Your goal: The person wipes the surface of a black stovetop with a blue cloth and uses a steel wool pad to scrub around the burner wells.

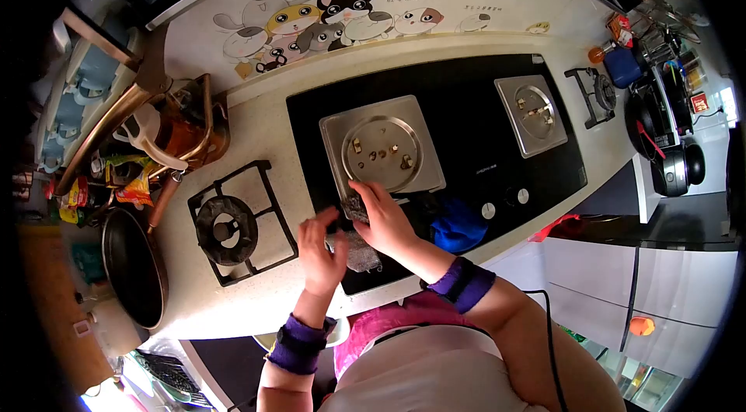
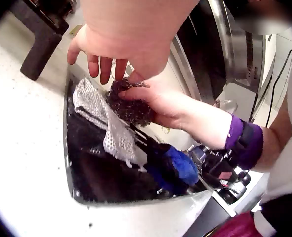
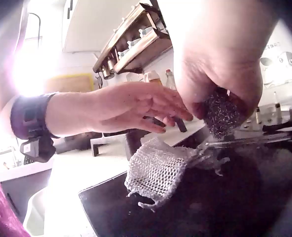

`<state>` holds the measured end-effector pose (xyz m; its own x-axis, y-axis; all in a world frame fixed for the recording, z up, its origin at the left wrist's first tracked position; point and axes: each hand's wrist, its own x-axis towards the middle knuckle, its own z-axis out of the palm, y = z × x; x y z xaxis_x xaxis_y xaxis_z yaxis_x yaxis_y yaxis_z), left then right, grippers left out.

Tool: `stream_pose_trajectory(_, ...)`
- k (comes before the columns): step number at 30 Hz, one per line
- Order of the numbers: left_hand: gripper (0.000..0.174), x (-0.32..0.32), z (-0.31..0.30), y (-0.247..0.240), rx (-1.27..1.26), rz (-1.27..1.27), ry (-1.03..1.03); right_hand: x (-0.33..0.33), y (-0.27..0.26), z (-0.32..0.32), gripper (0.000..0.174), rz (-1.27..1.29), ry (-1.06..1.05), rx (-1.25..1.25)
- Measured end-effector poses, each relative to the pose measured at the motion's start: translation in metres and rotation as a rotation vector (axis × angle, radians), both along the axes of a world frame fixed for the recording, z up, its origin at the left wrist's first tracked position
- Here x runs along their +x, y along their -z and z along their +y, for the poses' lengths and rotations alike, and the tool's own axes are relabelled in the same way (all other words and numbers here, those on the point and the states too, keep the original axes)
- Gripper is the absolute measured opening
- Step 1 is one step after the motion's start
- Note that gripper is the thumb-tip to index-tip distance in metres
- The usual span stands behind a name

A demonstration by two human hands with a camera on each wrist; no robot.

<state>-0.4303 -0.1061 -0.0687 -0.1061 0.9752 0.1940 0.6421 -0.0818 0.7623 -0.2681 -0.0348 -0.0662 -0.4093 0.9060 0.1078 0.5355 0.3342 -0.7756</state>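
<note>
A dark steel wool scrubber (image 1: 355,208) is gripped in my right hand (image 1: 386,223), at the near-left corner of a square steel burner plate (image 1: 336,134). In the right wrist view, fingers and thumb curl round the scrubber (image 3: 221,114). Beside it my left hand (image 1: 320,258) hovers with its fingers extended, holding nothing. Below both hands a grey mesh cloth (image 3: 156,170) lies crumpled on the black glass cooktop (image 1: 458,132). Right of it is a bunched blue cloth (image 1: 460,225), partly black.
A second steel burner plate (image 1: 513,105) sits on the cooktop's right side. Black pan supports (image 1: 269,214) stand on the counter at left, another (image 1: 588,113) at right. A frying pan (image 1: 132,268) and a copper-coloured rack (image 1: 208,116) are at the left edge.
</note>
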Motion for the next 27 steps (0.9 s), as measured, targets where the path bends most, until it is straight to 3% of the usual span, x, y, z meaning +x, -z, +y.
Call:
stream_pose_trajectory(3, 0.037, 0.005, 0.036, -0.007, 0.09, -0.039, -0.102, -0.015, 0.004, 0.004, 0.068, 0.134, 0.062, 0.032)
stream_pose_trajectory(7, 0.036, 0.009, 0.067, -0.001, -0.028, 0.231, 0.044, -0.006, 0.018, -0.003, 0.061, 0.078, -0.052, 0.062)
stream_pose_trajectory(11, 0.037, 0.01, 0.081, 0.004, -0.031, 0.162, 0.124, 0.019, 0.016, -0.001, 0.059, 0.123, -0.012, 0.031)
stream_pose_trajectory(14, 0.035, 0.011, 0.098, 0.01, 0.077, 0.215, 0.15, 0.036, 0.018, 0.006, 0.049, 0.081, 0.069, 0.064)
stream_pose_trajectory(21, 0.02, 0.025, 0.12, 0.024, 0.141, 0.467, 0.134, 0.048, 0.035, 0.01, 0.046, 0.029, 0.062, 0.068)
stream_pose_trajectory(27, 0.014, 0.036, 0.132, 0.03, 0.065, 0.477, 0.001, 0.05, 0.038, 0.009, 0.049, 0.043, 0.055, 0.06)
